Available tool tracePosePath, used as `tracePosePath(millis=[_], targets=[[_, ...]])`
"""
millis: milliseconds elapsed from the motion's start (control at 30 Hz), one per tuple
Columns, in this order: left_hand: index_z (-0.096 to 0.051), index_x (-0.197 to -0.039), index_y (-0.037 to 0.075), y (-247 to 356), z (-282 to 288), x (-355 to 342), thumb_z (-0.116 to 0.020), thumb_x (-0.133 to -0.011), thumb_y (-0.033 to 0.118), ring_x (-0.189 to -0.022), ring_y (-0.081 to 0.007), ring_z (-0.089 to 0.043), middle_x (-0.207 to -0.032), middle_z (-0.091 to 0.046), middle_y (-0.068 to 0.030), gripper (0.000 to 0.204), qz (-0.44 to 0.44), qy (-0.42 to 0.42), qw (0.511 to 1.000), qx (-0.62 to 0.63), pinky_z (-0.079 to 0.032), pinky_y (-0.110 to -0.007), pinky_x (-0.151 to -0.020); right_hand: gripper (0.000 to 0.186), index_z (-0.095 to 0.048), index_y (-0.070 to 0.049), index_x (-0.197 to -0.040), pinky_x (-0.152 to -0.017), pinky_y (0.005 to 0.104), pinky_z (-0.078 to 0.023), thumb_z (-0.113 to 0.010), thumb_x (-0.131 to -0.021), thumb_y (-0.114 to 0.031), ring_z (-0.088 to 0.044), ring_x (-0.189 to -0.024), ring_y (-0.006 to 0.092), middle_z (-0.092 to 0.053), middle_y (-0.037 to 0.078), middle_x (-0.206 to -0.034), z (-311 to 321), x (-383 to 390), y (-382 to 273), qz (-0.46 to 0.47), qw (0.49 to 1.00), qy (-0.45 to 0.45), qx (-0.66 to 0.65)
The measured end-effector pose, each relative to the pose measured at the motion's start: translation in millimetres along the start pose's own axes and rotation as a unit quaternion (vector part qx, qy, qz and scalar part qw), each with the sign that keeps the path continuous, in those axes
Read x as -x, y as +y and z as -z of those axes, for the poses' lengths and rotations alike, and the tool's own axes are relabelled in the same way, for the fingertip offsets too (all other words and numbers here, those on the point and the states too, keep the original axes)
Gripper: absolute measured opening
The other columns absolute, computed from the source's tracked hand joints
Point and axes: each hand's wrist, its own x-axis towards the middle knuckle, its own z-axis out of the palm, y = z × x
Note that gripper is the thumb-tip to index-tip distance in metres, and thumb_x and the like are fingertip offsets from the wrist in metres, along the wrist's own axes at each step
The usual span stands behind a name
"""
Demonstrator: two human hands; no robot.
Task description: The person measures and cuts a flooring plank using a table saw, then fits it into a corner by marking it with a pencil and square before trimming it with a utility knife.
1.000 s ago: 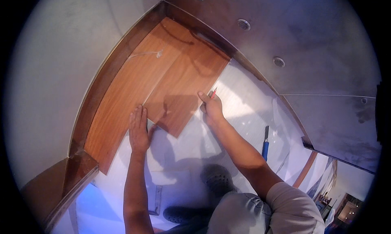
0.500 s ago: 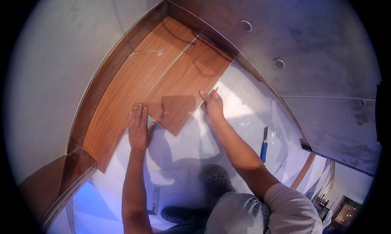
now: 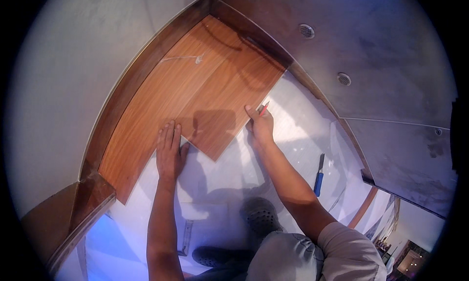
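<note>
Two reddish-brown wood-grain floor planks lie side by side: a longer plank (image 3: 141, 110) along the left wall and a shorter plank (image 3: 222, 93) to its right, with no plain gap between them. My left hand (image 3: 170, 151) rests flat, fingers stretched out, on the longer plank's edge near the shorter one's end corner. With its thumb on top, my right hand (image 3: 261, 125) grips the shorter plank's right edge. A red pencil (image 3: 265, 108) sticks out between that hand's fingers; its underside is hidden.
A blue-handled utility knife (image 3: 318, 178) lies on the pale floor (image 3: 215, 183) at the right. Near my feet is a metal square (image 3: 186, 237). Brown skirting (image 3: 115, 93) edges the left wall; the grey right wall (image 3: 386, 51) carries round vents. My dark clog (image 3: 261, 215) stands close by.
The shorter plank has shifted against the longer one, and the pale line between them has closed. My hands keep their holds. The view has shifted slightly.
</note>
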Motion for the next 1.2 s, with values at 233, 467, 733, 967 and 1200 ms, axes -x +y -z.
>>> tracePosePath(millis=[233,467,733,967,1200], targets=[[-0.047,-0.156,0.005,-2,0,0,-0.078,-0.090,0.019,-0.153,-0.0360,-0.040,-0.165,-0.043,-0.0158,0.074,0.008,-0.002,1.000,0.001,-0.028,-0.051,-0.129,0.032,-0.049,-0.017,-0.085,-0.043,0.0254,-0.030,-0.078,-0.097,-0.011,-0.038,-0.049,0.0056,-0.047,-0.007,-0.068,-7,0,6,0.026,0.999,0.040,-0.012],[-0.051,-0.152,0.003,4,8,-3,-0.078,-0.089,0.018,-0.153,-0.0346,-0.040,-0.164,-0.045,-0.0159,0.070,0.034,-0.017,0.999,0.016,-0.028,-0.050,-0.129,0.036,-0.047,-0.019,-0.081,-0.043,0.0255,-0.031,-0.080,-0.097,-0.016,-0.037,-0.048,0.0059,-0.046,-0.008,-0.067,-18,4,2,0.039,0.996,0.083,0.003],[-0.052,-0.152,0.002,5,9,-2,-0.077,-0.089,0.017,-0.153,-0.0365,-0.040,-0.164,-0.045,-0.0174,0.069,0.032,-0.011,0.999,0.018,-0.028,-0.050,-0.129,0.014,-0.066,-0.008,-0.095,-0.043,0.0267,-0.031,-0.075,-0.101,-0.018,-0.039,-0.049,0.0068,-0.055,-0.004,-0.069,-10,-4,0,-0.011,0.995,0.068,0.070],[-0.053,-0.151,0.000,-2,4,4,-0.075,-0.090,0.012,-0.150,-0.0392,-0.043,-0.161,-0.048,-0.0202,0.066,0.053,0.027,0.997,0.057,-0.031,-0.050,-0.128,0.035,-0.069,-0.001,-0.086,-0.051,0.0306,-0.048,-0.065,-0.107,-0.029,-0.068,-0.058,0.0169,-0.069,0.010,-0.074,-1,6,-18,0.028,0.947,-0.008,0.319],[-0.053,-0.153,0.005,-1,3,5,-0.075,-0.089,0.013,-0.149,-0.0366,-0.045,-0.158,-0.051,-0.0191,0.068,0.074,0.052,0.995,0.038,-0.034,-0.049,-0.126,0.051,-0.070,0.001,-0.076,-0.058,0.0334,-0.056,-0.060,-0.108,-0.038,-0.073,-0.055,0.0207,-0.073,0.012,-0.064,2,2,-22,-0.007,0.854,-0.054,0.517]])
